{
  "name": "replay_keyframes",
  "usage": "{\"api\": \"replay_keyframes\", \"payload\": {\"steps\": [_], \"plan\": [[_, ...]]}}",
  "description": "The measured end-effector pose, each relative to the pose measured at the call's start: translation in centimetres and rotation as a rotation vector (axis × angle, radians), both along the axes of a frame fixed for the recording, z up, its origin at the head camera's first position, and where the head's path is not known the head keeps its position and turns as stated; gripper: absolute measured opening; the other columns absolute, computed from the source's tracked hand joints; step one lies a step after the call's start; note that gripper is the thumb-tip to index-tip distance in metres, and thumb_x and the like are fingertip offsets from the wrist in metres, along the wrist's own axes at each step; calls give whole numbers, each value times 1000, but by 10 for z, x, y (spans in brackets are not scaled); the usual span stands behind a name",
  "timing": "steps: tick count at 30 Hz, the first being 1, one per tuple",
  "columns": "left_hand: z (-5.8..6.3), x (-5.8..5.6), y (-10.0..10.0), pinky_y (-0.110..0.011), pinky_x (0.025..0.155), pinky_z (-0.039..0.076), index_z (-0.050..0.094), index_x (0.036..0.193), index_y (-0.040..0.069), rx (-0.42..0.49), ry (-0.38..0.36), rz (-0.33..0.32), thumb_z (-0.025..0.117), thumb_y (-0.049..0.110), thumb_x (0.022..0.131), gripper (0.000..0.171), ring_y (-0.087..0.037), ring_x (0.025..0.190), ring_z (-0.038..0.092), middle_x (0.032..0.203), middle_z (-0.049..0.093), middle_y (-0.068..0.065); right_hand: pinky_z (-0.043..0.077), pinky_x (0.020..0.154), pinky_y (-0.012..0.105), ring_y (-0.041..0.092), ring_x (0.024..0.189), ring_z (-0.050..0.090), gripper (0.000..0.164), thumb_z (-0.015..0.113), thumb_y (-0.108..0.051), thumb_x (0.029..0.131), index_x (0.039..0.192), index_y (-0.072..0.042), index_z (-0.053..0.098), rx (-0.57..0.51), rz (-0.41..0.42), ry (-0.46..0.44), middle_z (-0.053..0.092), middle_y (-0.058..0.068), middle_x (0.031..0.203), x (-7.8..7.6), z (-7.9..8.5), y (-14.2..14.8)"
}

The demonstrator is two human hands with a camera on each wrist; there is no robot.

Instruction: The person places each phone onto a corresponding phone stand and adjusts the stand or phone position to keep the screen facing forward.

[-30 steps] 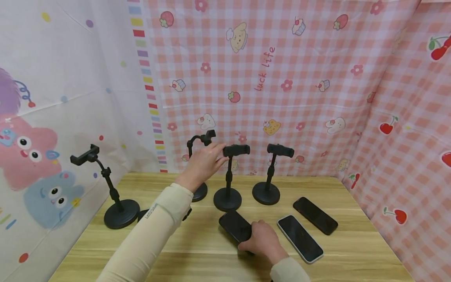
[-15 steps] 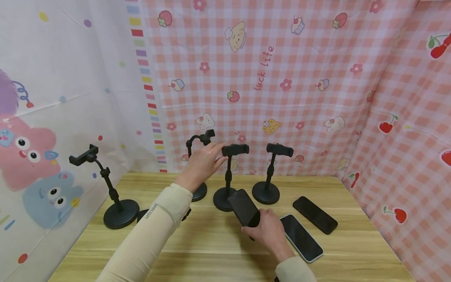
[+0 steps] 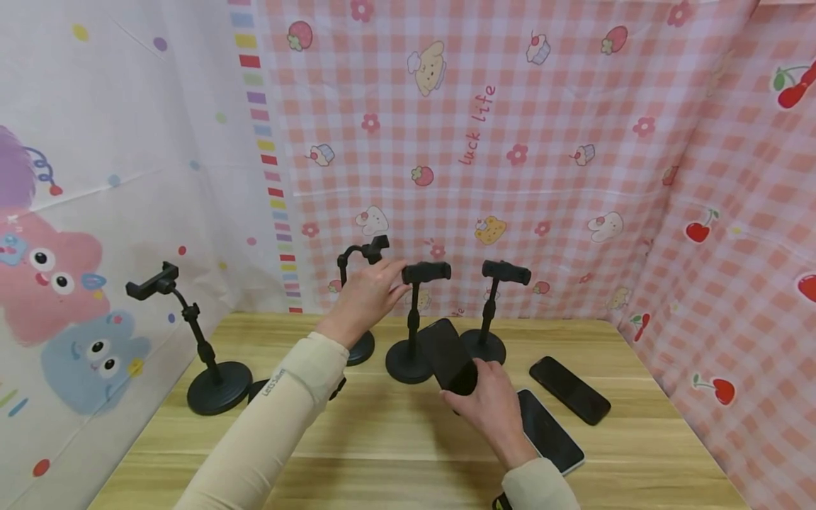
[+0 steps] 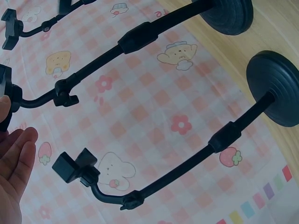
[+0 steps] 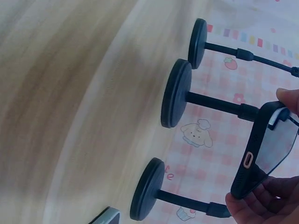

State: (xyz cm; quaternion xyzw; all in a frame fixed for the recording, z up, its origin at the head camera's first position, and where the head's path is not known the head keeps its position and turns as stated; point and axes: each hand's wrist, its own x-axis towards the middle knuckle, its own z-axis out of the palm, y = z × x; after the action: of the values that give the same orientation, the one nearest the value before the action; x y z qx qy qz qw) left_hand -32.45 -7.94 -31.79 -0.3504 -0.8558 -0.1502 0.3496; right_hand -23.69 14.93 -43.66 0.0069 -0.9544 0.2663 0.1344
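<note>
My right hand (image 3: 492,407) grips a black phone (image 3: 448,356) by its lower end and holds it tilted above the wooden table (image 3: 382,453), in front of the middle stand's base (image 3: 408,361). In the right wrist view the phone (image 5: 264,154) shows edge-on, with fingers (image 5: 261,203) curled round it. My left hand (image 3: 372,292) reaches out with fairly straight fingers that touch the left end of the middle stand's clamp (image 3: 426,272). The left wrist view shows that hand (image 4: 14,163) with relaxed fingers beside the clamp at the frame's left edge.
Other black phone stands rise at the left (image 3: 217,386), behind my left hand (image 3: 363,255) and at the right (image 3: 491,312). A white-edged phone (image 3: 554,443) and a black phone (image 3: 569,389) lie flat to the right. Patterned cloth walls (image 3: 484,142) close in the table.
My right hand has picked the black phone up off the table and carried it up and back toward the middle stand. My left hand has stayed at the clamp.
</note>
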Motion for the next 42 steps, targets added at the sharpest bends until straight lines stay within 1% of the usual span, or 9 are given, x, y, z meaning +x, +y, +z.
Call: {"api": "replay_keyframes", "payload": {"steps": [6,12,18,22,26,32,36,39,42], "plan": [[0,-1,0,-36,79,56,62,128,0,-6,7,1,74,17,92,41,-26,91,70,115,67,-16,50,88,51,34,104,58,85,83,-50,73,133,4,57,-59,-13,49,58,21,121,-1,6,0],[-1,-1,0,-35,77,57,62,129,1,-12,9,2,73,16,92,42,-25,88,70,114,67,-15,51,81,49,32,98,58,85,83,-51,73,134,2,56,-85,-17,125,58,20,120,-2,13,-1],[-1,-2,0,-35,75,57,62,129,1,-18,18,1,73,17,92,42,-24,85,70,110,68,-14,50,86,51,33,103,57,82,84,-49,74,134,0,56,-136,-10,188,57,19,124,-1,20,-2],[-1,-2,0,-35,75,57,63,127,1,-19,33,0,75,18,91,41,-23,83,70,108,69,-14,50,84,49,32,100,57,81,84,-48,74,133,0,57,-153,3,240,58,18,119,-1,27,-6],[-1,-2,-1,-35,77,57,63,126,1,-21,28,7,75,20,91,41,-23,85,70,109,69,-14,50,79,47,30,94,55,79,85,-49,73,131,-1,58,-177,13,270,59,16,113,-1,36,-10],[-2,-2,-1,-35,81,56,62,127,1,-28,11,9,74,20,91,42,-24,90,70,113,68,-14,49,79,47,30,95,56,76,84,-47,75,131,-3,59,-224,40,274,59,15,116,-5,46,-17],[-3,-2,-1,-35,81,56,61,128,1,-34,33,7,73,18,92,42,-24,92,70,113,68,-13,49,79,46,29,95,56,75,83,-48,76,133,-6,58,-261,51,256,59,13,116,-9,53,-22],[-3,-3,-1,-34,83,56,61,130,2,-37,47,8,73,17,92,43,-23,94,70,114,68,-13,49,79,46,27,93,56,72,82,-51,76,130,-9,59,-282,53,240,59,11,112,-13,58,-26],[-4,-3,0,-34,84,55,61,130,1,-32,49,9,74,16,91,44,-24,96,69,115,68,-13,49,80,46,27,95,55,71,80,-53,77,128,-9,60,-307,66,228,58,10,113,-16,63,-30]]}}
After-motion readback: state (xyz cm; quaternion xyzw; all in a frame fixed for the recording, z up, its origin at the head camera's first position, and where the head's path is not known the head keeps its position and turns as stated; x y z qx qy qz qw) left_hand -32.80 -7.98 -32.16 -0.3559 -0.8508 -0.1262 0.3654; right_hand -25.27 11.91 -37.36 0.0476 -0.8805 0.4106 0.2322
